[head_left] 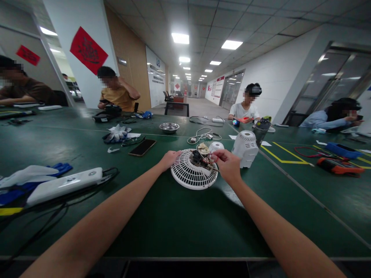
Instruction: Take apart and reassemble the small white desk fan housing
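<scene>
A white round fan grille (191, 179) lies on the green table in front of me, with a dark motor (198, 157) and thin wires on top. At the grille's upper left rim, my left hand (170, 160) has its fingers closed on the edge. My right hand (229, 165) is at the other side, thumb and forefinger pinched around a thin red wire (213, 156) beside the motor. A small white domed part (216, 146) sits just behind the motor. The white fan housing (245, 150) stands upright to the right of my right hand.
A phone (142, 148), work gloves (117, 134) and a metal bowl (169, 127) lie farther back. Left is a white power bank-like box (66, 185) with black cables. A white cord (203, 135) lies behind the fan; an orange multimeter (337, 166) is right. Several people sit around the table.
</scene>
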`<state>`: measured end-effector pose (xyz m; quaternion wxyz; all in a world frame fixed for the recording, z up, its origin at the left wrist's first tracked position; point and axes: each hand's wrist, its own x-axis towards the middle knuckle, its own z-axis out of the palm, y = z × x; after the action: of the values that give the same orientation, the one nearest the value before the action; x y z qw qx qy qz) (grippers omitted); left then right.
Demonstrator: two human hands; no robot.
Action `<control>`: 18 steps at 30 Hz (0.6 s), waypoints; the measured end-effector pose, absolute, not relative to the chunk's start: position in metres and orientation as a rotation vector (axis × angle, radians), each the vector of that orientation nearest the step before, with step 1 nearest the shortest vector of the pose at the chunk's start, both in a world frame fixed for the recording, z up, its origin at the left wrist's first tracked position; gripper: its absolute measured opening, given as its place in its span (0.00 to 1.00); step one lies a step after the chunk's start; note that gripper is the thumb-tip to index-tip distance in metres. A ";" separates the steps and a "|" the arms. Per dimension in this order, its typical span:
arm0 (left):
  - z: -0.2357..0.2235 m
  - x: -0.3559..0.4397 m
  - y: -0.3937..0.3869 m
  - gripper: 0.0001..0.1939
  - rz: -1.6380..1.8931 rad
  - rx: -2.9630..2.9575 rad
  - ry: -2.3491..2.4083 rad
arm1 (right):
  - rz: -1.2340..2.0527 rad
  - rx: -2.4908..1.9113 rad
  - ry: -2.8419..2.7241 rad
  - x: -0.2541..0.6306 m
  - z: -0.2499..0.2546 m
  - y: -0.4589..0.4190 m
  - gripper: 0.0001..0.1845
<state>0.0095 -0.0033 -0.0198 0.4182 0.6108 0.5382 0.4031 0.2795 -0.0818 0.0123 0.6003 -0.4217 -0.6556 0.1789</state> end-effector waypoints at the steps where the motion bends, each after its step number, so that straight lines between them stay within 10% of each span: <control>1: -0.020 0.010 -0.003 0.24 1.016 1.533 1.353 | 0.442 -0.964 -1.505 0.279 0.013 -0.082 0.07; 18: -0.021 0.009 -0.003 0.24 1.043 1.569 1.341 | 1.061 -0.735 -1.384 0.271 0.017 -0.081 0.11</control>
<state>0.0094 -0.0032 -0.0211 0.4028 0.6210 0.5307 0.4129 0.2712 -0.0813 0.0174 0.5847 -0.3153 -0.5933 0.4547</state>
